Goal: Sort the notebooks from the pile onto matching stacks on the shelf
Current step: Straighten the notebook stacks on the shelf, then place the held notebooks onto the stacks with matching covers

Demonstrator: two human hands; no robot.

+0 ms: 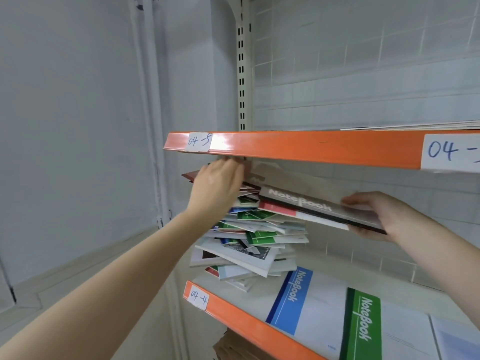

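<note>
While the untidy pile (249, 229) of notebooks leans at the centre of the frame on the lower orange-edged shelf (233, 318), a grey notebook (319, 203) is held out flat to its right, gripped at its right end by the right hand (376, 216), thumb on the cover and fingers beneath. The left hand (217, 188) is laid against the top of the pile near a dark red cover (189, 175); whether its fingers grasp anything cannot be told. The notebook is judged light, fairly stiff and glossy, so slipping is likely; a hold nearer the spine should steady it. Blue (291, 300) and green (363, 326) stacks lie at lower right.
</note>
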